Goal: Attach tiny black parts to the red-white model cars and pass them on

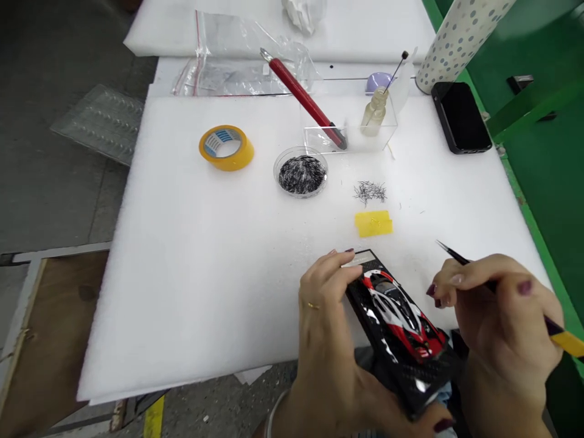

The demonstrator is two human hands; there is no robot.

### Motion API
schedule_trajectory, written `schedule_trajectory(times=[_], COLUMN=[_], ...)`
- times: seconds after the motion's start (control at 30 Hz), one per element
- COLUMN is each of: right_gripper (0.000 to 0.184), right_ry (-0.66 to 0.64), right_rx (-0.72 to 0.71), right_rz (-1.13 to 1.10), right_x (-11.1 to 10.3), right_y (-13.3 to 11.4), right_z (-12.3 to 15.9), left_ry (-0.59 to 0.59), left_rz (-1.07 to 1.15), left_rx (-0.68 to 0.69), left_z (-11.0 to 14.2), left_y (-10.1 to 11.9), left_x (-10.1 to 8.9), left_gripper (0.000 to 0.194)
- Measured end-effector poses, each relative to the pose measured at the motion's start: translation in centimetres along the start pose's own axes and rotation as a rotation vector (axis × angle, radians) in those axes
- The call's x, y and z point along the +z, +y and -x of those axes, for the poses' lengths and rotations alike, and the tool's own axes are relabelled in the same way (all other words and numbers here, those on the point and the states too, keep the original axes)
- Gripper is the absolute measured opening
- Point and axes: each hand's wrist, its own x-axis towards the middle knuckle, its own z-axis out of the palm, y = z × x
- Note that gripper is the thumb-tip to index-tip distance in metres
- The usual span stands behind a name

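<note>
My left hand (328, 322) is wrapped round the long edges of a black display base, which it holds tilted at the front of the table. On that base sits a red, white and black model race car (401, 307). To the right, my right hand (497, 304) grips dark, fine-pointed tweezers (451, 252) with a yellow rear end; their tips point up and left, apart from the car. Just beyond the base lies a piece of yellow tape (373, 223). Behind it is a small pile of fine black slivers (370, 191).
A clear round dish (301, 174) holds many black slivers. Nearby are a yellow tape roll (227, 148), a red utility knife (303, 97) leaning on a clear tray (351, 143), a small glass bottle (374, 114), a black phone (460, 117) and plastic bags (246, 55).
</note>
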Motion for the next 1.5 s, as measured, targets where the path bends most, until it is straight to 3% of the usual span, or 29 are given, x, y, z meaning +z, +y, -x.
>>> schedule_trajectory(times=[0.13,0.2,0.37,0.5,0.7,0.8,1.0,1.07,1.17,1.3,1.4,1.5], right_gripper=[0.013,0.014,0.016,0.017,0.025,0.028,0.030,0.031,0.033,0.034,0.032,0.034], right_ry=[-0.109,-0.145,-0.161,-0.154,-0.109,-0.165,-0.288,-0.228,0.029,0.454,0.624,0.701], right_rx=[0.126,0.150,0.193,0.216,0.245,0.284,0.276,0.208,0.032,-0.048,0.015,0.119], right_rz=[0.235,0.353,0.463,0.482,0.403,0.357,0.333,0.378,0.560,0.866,0.987,1.074], right_x=[-2.6,-3.3,-3.2,-2.9,-3.5,-4.2,-4.7,-5.2,-7.7,-14.8,-20.7,-24.8], right_y=[-0.9,-1.4,-1.8,-1.6,-0.7,-0.5,-0.9,-1.0,-0.6,1.0,2.3,3.2], right_z=[1.8,2.5,3.0,2.8,2.2,1.0,-0.9,-0.9,-1.4,-4.4,-6.6,-7.1], left_ry=[0.072,0.117,0.166,0.168,0.164,0.120,0.155,0.169,0.186,0.133,0.146,0.142], left_rz=[-0.197,-0.256,-0.326,-0.369,-0.286,-0.194,-0.197,-0.209,-0.250,-0.301,-0.293,-0.286], left_rx=[0.071,0.084,0.081,0.104,0.140,0.163,0.188,0.159,0.109,0.048,0.077,0.108], left_z=[-0.3,-0.1,0.5,0.7,0.6,0.4,0.0,0.0,0.0,-0.1,-0.2,-0.2], left_y=[2.0,2.5,2.6,2.4,1.9,1.7,0.1,-0.9,-2.2,-2.9,-3.0,-3.1], left_x=[2.8,4.0,5.5,5.9,5.6,4.7,2.2,1.4,0.6,0.5,0.8,0.9], left_gripper=[0.094,0.090,0.072,0.072,0.090,0.094,0.101,0.098,0.076,0.051,0.050,0.050])
